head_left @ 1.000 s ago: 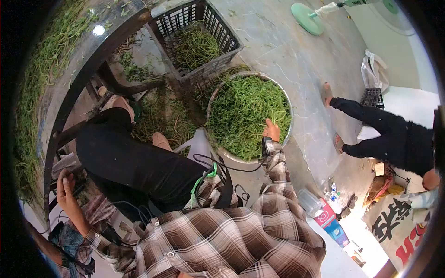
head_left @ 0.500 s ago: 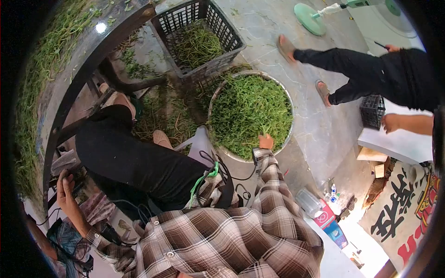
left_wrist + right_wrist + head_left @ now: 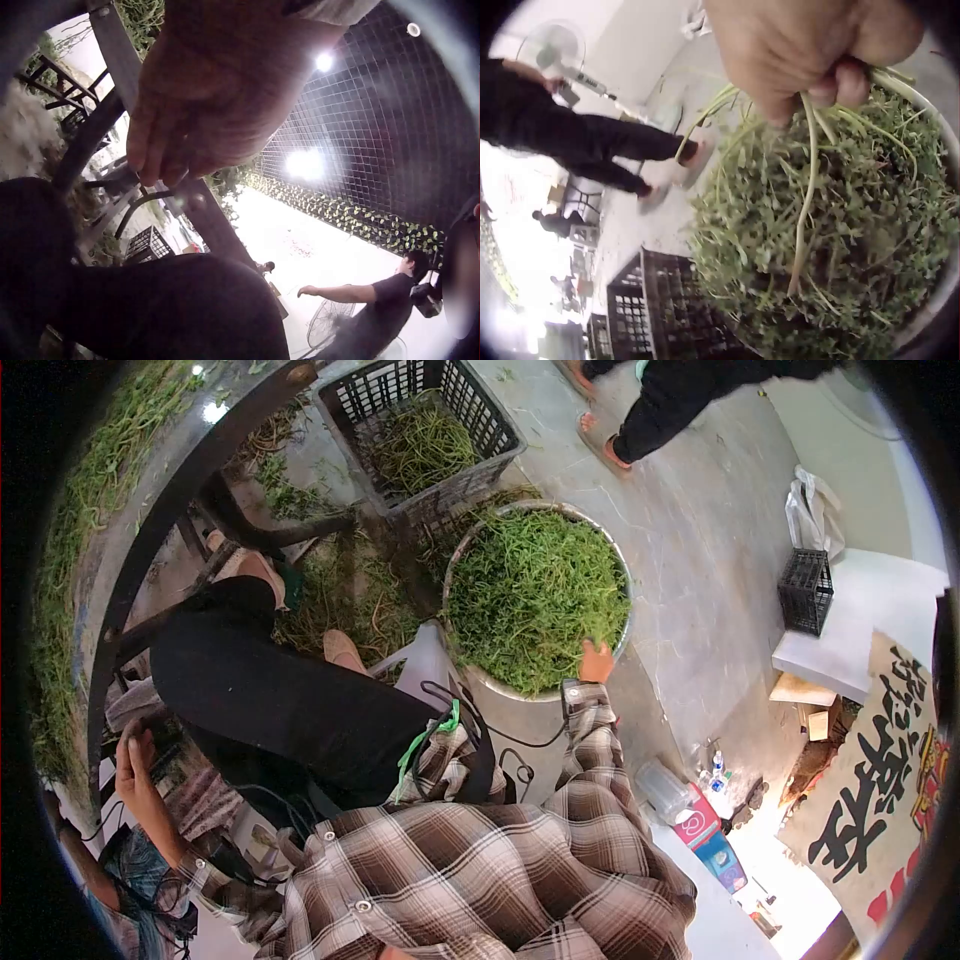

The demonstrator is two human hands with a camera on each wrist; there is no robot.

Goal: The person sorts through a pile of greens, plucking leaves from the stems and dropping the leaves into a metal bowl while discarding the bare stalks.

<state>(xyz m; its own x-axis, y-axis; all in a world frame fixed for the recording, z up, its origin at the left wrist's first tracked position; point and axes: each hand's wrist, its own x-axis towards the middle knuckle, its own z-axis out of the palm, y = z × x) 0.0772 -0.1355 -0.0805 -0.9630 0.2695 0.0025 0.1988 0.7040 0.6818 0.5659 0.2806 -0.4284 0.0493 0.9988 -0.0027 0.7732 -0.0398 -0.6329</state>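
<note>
A round metal basin [image 3: 626,622] on the floor is heaped with leafy green stalks [image 3: 530,595]. At the heap's near edge my right hand [image 3: 597,662] grips several pale green stems [image 3: 804,210], which stick out from between its curled fingers in the right wrist view. My left hand [image 3: 138,770] hangs beside the dark table edge [image 3: 128,580], its fingers loosely bent. In the left wrist view the left hand [image 3: 210,105] overlaps the table's edge bar, and nothing shows in its grasp.
A black plastic crate [image 3: 375,510] with bare stems [image 3: 425,450] stands beyond the basin. More greens [image 3: 110,450] cover the tabletop. Stalks litter the floor around the table legs. Another person [image 3: 690,400] stands at the top right. A small black crate [image 3: 805,592] sits on a white surface.
My right hand drew back toward me over the basin, then shifted slightly right. The other person walked from the right side to the top of the head view. My left hand has barely moved.
</note>
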